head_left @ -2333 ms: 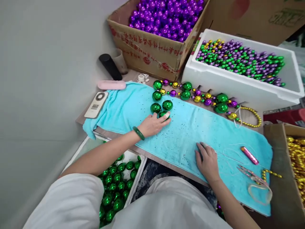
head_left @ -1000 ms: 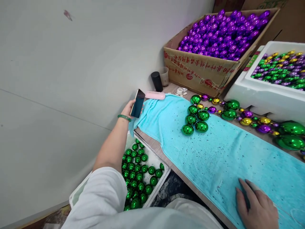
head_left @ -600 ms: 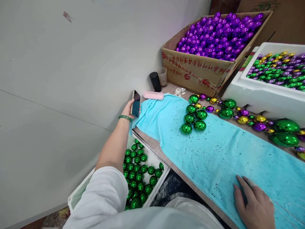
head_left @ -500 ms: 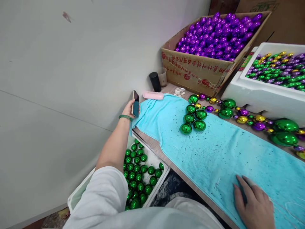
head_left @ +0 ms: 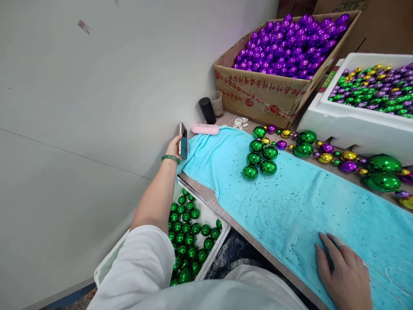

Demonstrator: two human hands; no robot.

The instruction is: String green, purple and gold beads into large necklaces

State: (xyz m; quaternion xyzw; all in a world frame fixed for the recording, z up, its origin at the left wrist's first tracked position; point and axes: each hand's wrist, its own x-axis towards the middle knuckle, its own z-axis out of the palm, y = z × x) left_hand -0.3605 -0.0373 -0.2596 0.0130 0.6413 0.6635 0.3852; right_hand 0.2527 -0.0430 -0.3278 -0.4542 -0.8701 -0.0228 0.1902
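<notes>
My left hand [head_left: 174,147], with a green bangle [head_left: 171,158] at the wrist, is wrapped round a smartphone [head_left: 183,142] held upright at the table's far left corner, close to the wall. On the turquoise towel [head_left: 274,206] rests my right hand [head_left: 343,269], palm down with its fingers apart. Thin pale string [head_left: 387,275] lies beside it on the right. Several loose shiny green balls [head_left: 254,159] sit on the towel between my two hands. Behind them, strands of green, purple and gold beads [head_left: 325,148] run along the table.
A cardboard box [head_left: 258,94] of purple beads stands at the back. To its right is a white foam box [head_left: 351,125] of mixed beads. Below the table edge, a white foam bin [head_left: 213,260] holds green balls. A pink case [head_left: 205,129], black cylinder [head_left: 207,110] and plastic cup [head_left: 217,103] stand near the wall.
The view has shifted slightly, so things at the back appear a little further left and higher. Both hands keep nearly the same places, the left still round the smartphone.
</notes>
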